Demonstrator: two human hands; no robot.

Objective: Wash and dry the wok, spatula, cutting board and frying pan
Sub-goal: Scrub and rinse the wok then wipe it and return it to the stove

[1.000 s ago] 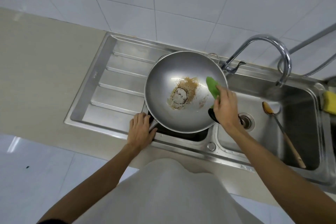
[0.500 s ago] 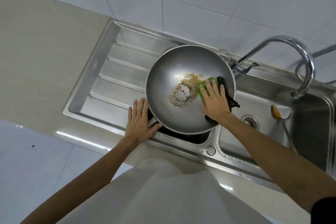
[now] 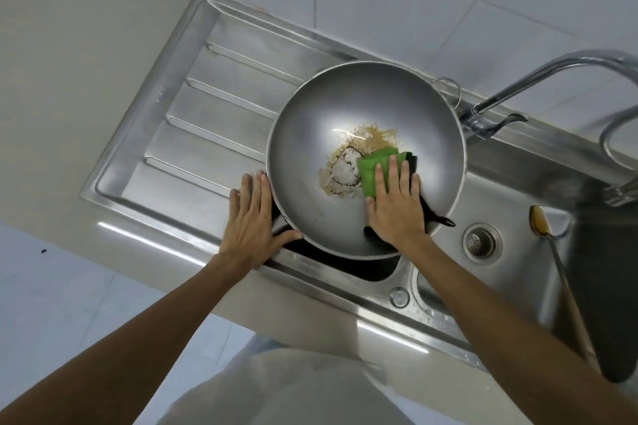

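Observation:
A round steel wok (image 3: 310, 134) sits over the left sink basin, with brown burnt residue (image 3: 348, 162) in its middle. My right hand (image 3: 395, 209) lies flat inside the wok and presses a green scouring pad (image 3: 374, 166) against the residue's right edge. A dark cloth (image 3: 431, 210) pokes out under that hand. My left hand (image 3: 252, 221) rests fingers apart against the wok's left rim, thumb on the dark handle part below it. A wooden-handled spatula (image 3: 552, 259) with a metal head lies in the right basin.
A ribbed steel draining board (image 3: 193, 134) lies left of the wok, with beige counter (image 3: 69, 79) beyond it. The curved tap (image 3: 538, 79) arches over the right basin, whose drain (image 3: 480, 241) shows. White tiled wall runs behind.
My right hand has brought the green pad from the wok's right rim down into the bowl, onto the residue. The view has moved closer; my left hand stays at the left rim.

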